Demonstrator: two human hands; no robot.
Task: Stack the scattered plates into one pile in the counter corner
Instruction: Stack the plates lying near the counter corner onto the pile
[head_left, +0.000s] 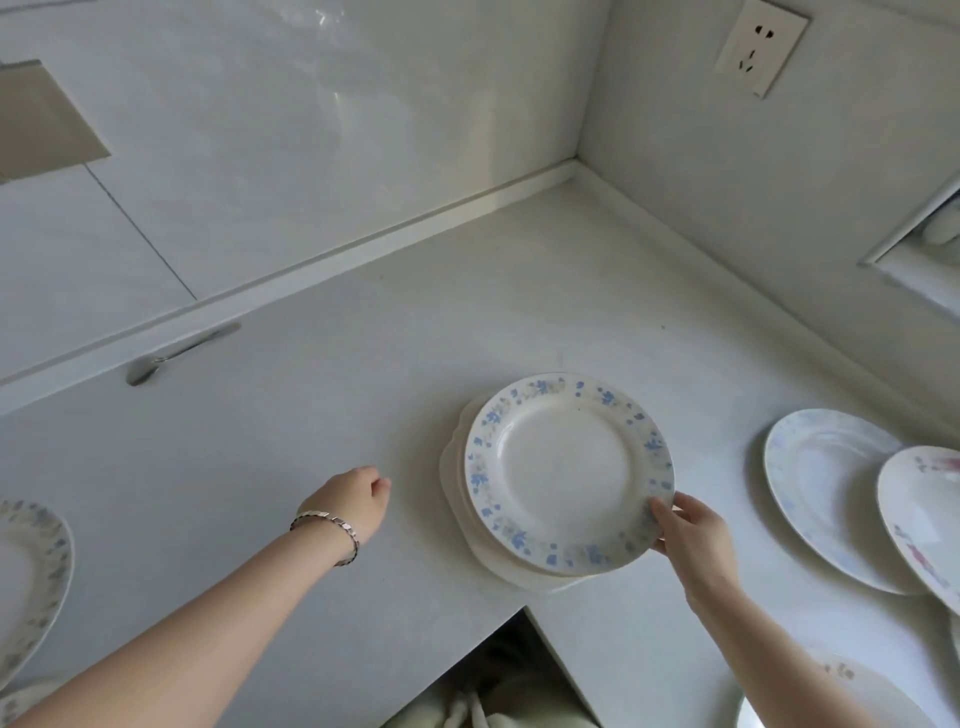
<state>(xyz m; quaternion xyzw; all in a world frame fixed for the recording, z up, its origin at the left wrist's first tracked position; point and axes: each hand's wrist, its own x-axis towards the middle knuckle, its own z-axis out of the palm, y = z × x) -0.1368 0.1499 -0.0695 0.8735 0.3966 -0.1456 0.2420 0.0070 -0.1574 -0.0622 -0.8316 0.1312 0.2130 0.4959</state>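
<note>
A white plate with a blue flower rim lies on top of a plain cream plate in the middle of the white counter. My right hand pinches the flowered plate's near right rim, thumb on top. My left hand, with a bracelet on the wrist, hovers over the bare counter left of the pile with fingers curled under, holding nothing. Two overlapping plates lie at the right: a pale blue one and a pink-flowered one. Another blue-rimmed plate sits at the left edge.
A metal spoon lies by the back wall ledge at the left. The counter corner is at the far back. A wall socket is above it. The counter's inner front edge drops off below the pile. One more plate shows at the bottom right.
</note>
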